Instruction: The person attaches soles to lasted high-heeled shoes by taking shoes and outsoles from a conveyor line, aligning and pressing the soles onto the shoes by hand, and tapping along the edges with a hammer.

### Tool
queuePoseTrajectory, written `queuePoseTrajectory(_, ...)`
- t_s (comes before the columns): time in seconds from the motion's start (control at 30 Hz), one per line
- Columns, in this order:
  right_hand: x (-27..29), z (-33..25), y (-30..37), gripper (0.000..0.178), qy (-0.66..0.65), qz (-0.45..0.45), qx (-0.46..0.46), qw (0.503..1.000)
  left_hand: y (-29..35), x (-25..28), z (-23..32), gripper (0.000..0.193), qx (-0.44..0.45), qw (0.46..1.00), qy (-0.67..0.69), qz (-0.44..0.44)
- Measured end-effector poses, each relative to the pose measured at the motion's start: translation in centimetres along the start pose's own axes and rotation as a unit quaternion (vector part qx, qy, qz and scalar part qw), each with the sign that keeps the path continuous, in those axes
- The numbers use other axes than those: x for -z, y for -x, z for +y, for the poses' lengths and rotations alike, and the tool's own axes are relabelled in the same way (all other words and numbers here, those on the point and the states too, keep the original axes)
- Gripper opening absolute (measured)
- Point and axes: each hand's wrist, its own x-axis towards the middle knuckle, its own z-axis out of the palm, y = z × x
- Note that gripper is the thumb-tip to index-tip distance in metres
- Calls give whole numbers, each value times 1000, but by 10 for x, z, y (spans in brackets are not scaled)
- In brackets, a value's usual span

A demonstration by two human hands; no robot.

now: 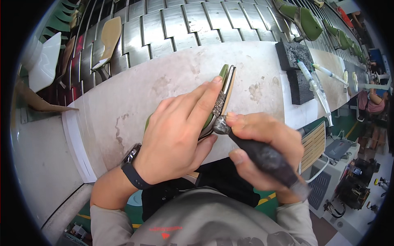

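My left hand (176, 127) is wrapped over a green shoe (219, 103) turned on its side, its fingers along the upper and its thumb beneath. A glittery band and a tan sole edge (230, 92) show past the fingers; most of the shoe is hidden under the hand. In my right hand (271, 135) is a dark tool with a rounded, worn metallic end (222, 124). That end meets the shoe's edge, close to my left fingertips. The tool's thick black body slants down to the right, its far end blurred.
A pale, stained work surface (164, 78) lies beneath, with a slatted metal conveyor (180, 26) behind. Tan soles (110, 39) rest on its left; green shoes (308, 22) stand on its right. Black foam blocks (299, 86) and syringes (314, 86) are at the right. A white machine (324, 184) stands beyond.
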Motion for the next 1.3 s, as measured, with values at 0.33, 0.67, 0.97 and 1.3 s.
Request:
queuePoseTrajectory(0.33,-74,-31,48,35,36,120,2,992,11,1,-4,107,-53,998,-16,11)
queuePoseTrajectory(0.67,-68,-23,50,37,53,63,54,995,36,14,-45,55,-8,998,69,10)
queuePoseTrajectory(0.97,-67,-23,48,36,-7,-3,6,1000,42,7,-50,53,-27,997,63,46)
queuePoseTrajectory(1.3,-76,-24,55,35,56,17,51,997,41,3,-50,48,-20,994,75,77)
